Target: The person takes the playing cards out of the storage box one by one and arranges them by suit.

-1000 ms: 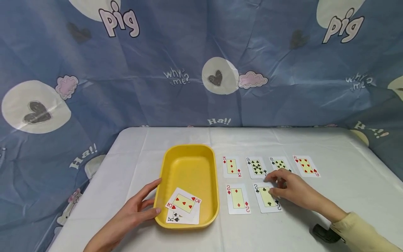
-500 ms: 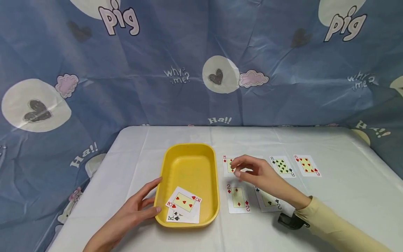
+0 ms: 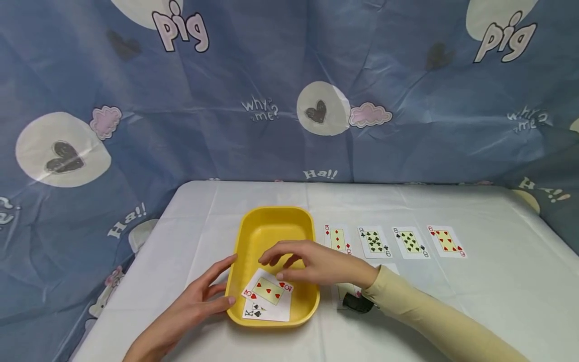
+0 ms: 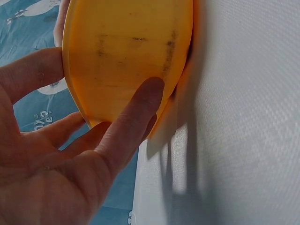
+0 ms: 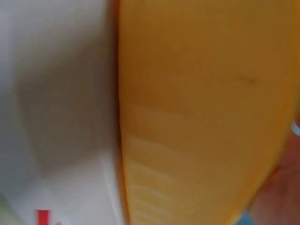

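Note:
My left hand [image 3: 199,299] rests against the left side of a yellow plastic tray [image 3: 271,227]. In the left wrist view its fairly straight fingers and thumb touch the tray's wall [image 4: 122,61]. My right hand [image 3: 312,264] is over the tray, fingers bent loosely, with no card visible in them. Below it in the tray lie a three of hearts [image 3: 268,290] and, partly covered by it, a king of spades [image 3: 277,314]. The right wrist view is blurred and mostly filled by the tray's side [image 5: 201,117].
Right of the tray lie a three of diamonds [image 3: 336,237], a nine of clubs [image 3: 374,242], an eight of spades [image 3: 410,242] and a six of hearts [image 3: 447,241]. My right arm hides most of the two of diamonds [image 3: 346,290] and two of clubs.
My right hand has moved left from over the two of clubs, past the diamonds, to above the tray. The cards stay where they were. My left hand has kept its place on the tray.

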{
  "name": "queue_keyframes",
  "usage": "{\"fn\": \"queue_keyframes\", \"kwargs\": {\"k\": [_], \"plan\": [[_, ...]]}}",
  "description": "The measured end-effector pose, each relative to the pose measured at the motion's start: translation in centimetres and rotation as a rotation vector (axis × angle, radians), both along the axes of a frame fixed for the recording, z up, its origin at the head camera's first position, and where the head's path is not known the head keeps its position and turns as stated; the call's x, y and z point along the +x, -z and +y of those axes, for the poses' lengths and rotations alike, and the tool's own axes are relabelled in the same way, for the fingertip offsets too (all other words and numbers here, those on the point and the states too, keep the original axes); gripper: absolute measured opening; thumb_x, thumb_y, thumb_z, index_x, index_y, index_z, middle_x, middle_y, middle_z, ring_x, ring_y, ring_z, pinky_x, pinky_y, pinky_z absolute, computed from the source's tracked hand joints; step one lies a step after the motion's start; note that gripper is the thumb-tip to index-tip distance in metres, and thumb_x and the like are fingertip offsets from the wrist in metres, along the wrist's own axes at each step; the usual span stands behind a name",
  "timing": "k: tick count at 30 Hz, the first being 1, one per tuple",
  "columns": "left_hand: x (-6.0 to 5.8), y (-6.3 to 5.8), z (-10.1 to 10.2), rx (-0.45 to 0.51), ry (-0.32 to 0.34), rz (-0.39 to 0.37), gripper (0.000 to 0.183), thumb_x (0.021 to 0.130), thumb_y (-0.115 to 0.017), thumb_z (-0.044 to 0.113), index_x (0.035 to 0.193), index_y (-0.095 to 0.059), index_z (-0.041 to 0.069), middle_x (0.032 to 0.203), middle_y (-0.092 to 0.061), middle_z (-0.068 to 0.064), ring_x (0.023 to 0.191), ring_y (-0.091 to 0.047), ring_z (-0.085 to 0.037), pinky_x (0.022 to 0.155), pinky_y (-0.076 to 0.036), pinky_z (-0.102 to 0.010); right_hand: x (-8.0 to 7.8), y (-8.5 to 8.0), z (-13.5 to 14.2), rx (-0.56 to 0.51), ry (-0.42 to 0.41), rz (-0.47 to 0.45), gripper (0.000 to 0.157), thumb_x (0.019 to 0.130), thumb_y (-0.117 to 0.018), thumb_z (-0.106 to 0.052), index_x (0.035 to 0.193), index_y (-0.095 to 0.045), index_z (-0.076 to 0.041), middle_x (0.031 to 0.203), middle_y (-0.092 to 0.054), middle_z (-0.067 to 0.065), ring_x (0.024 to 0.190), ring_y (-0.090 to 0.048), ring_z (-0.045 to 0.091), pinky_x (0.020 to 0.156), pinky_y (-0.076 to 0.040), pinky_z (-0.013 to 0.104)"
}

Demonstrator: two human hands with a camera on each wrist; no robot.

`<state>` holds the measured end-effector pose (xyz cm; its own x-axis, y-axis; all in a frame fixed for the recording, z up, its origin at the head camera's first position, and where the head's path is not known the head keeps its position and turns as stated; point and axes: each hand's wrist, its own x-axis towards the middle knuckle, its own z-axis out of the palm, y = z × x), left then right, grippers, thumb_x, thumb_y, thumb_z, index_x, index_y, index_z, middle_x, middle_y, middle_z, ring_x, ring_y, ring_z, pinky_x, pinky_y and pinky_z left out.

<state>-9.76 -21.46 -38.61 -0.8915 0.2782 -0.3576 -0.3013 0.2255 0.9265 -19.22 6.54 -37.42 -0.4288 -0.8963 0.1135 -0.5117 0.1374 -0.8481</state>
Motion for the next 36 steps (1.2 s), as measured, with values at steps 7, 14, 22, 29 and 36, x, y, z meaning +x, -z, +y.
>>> {"fn": "queue_keyframes", "kwargs": {"k": [7,14,22,29,36], "plan": [[-0.1,0.3,0.1,0.003,-0.003,-0.008,0.075,0.093,-0.069,0.021,0.155,-0.028,0.027,0.156,-0.028,-0.016,0.124,-0.054,-0.029,0.091,-0.051,-0.043,-2.1,0.5,-2.0,0.177,-0.133,0.088,0.044,0.095,-0.067,-0.016,0.138,-0.055,-0.016,0.131,-0.059,-0.003,0.117,-0.054,0.009,0.097,-0.044,0.026],[-0.1,0.3,0.3,0.007,-0.007,-0.016,0.075,0.092,-0.069,0.02,0.155,-0.028,0.025,0.156,-0.028,-0.017,0.122,-0.055,-0.029,0.09,-0.051,-0.043,-3.8,1.1,-3.9,0.348,-0.187,0.179,0.058,0.083,-0.081,-0.014,0.137,-0.057,-0.018,0.126,-0.056,-0.003,0.107,-0.051,0.011,0.093,-0.041,0.022],[0.0,0.2,0.3,0.0,-0.017,-0.012,0.074,0.092,-0.069,0.02,0.155,-0.029,0.026,0.155,-0.031,-0.017,0.121,-0.056,-0.028,0.09,-0.052,-0.042,-3.9,1.6,-5.2,0.445,-0.231,0.253,0.062,0.077,-0.086,-0.021,0.134,-0.06,-0.025,0.13,-0.044,-0.008,0.111,-0.043,0.003,0.095,-0.035,0.016],[0.1,0.2,0.4,-0.022,-0.037,-0.028,0.075,0.091,-0.07,0.021,0.155,-0.03,0.025,0.157,-0.027,-0.015,0.123,-0.054,-0.029,0.09,-0.051,-0.043,-3.6,1.7,-5.4,0.436,-0.222,0.251,0.055,0.077,-0.087,-0.021,0.127,-0.064,-0.025,0.123,-0.047,-0.009,0.108,-0.044,0.005,0.092,-0.036,0.016],[0.1,0.1,0.1,0.011,-0.006,0.013,0.075,0.092,-0.069,0.02,0.155,-0.029,0.025,0.156,-0.028,-0.017,0.124,-0.053,-0.029,0.09,-0.051,-0.041,-3.5,1.4,-5.2,0.398,0.014,0.333,0.05,0.08,-0.085,-0.02,0.122,-0.058,-0.025,0.099,-0.054,-0.006,0.086,-0.049,0.007,0.077,-0.04,0.02]]}}
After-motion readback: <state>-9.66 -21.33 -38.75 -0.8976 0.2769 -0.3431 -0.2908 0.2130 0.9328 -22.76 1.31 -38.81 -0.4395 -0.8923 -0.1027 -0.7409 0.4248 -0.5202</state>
